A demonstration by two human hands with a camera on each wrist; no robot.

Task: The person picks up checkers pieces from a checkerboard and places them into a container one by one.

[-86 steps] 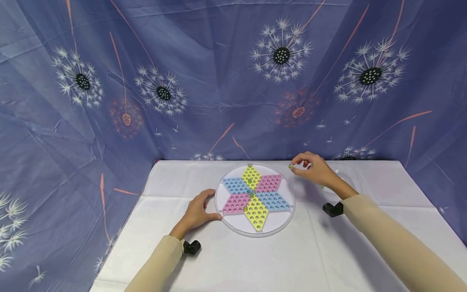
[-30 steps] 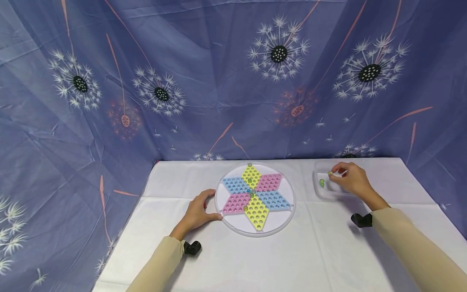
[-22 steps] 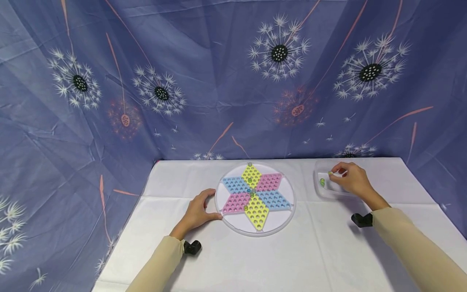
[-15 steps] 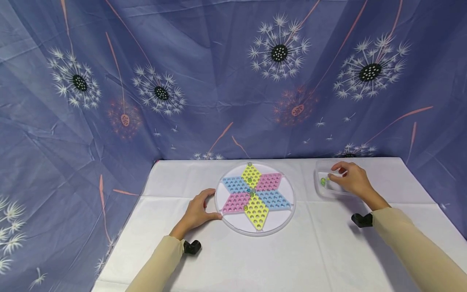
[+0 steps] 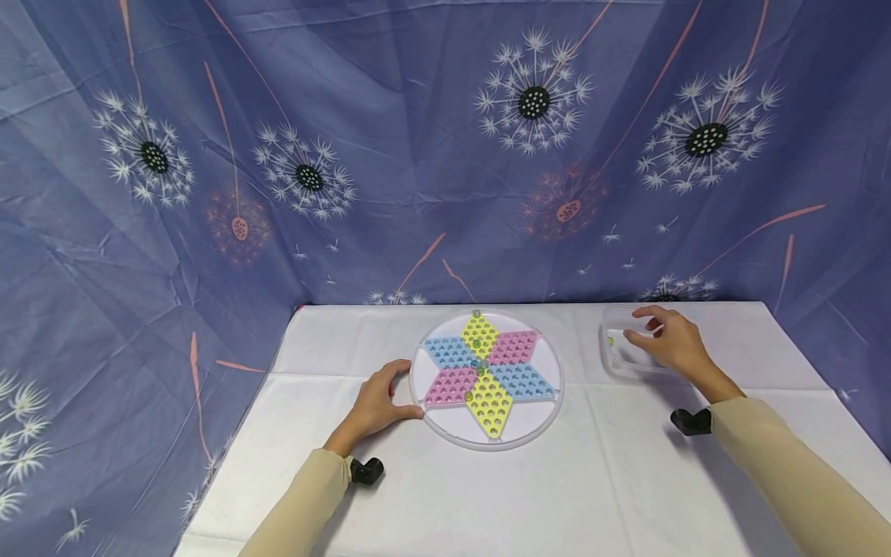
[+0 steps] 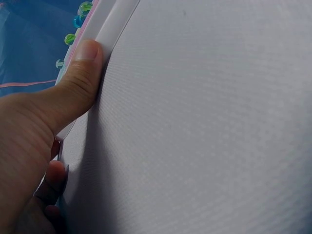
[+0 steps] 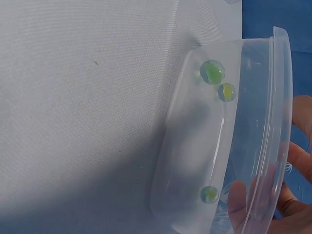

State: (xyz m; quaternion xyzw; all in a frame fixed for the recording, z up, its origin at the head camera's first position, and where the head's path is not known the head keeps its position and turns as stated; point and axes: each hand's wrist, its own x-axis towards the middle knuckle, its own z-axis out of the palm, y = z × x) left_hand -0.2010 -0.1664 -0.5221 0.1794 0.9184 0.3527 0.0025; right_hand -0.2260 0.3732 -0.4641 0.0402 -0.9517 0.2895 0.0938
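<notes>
My left hand [image 5: 376, 402] holds the left edge of a round Chinese checkers board [image 5: 529, 419], its thumb [image 6: 80, 73] against the rim in the left wrist view. Several glass marbles sit in the board's star, such as a green marble [image 5: 469, 397]. Over a clear plastic container [image 5: 636, 373] hovers my right hand [image 5: 671, 340], thumb and index finger apart with nothing visible between them. Inside the container, the right wrist view shows a green marble [image 7: 212, 72], a yellow marble [image 7: 226, 92] and another green-yellow marble [image 7: 209, 194]. The hand partly covers the container.
Both things rest on a table with a white cloth [image 5: 487, 503]. A blue dandelion-print curtain [image 5: 418, 155] hangs behind and to the sides. Black wrist cameras, one by the left wrist [image 5: 366, 471] and one by the right wrist [image 5: 691, 422], jut out below the hands.
My right hand went from beside the board to the container with a marble, then parted its fingertips and let it go. Marbles shifted inside the container. My left hand stayed on the board.
</notes>
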